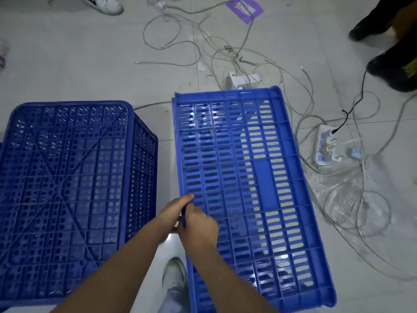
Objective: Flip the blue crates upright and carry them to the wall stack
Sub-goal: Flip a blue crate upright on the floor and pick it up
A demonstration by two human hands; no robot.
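- Pale tiled floor [90,64] carries everything.
- Upturned blue crate [67,188] sits left.
- Tangled cables [225,48], power strip [326,144] and, seemingly, plastic wrap [352,199] lie right.

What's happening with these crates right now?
A person is working on the right crate, which is tipped on its side. Both hands grip its left edge: the left hand from outside, the right hand from the slotted face. The left crate sits beside it upside down, base up, untouched. Loose cables and a power strip lie on the floor just past the right crate. No wall stack is in view, so nothing has been carried yet.
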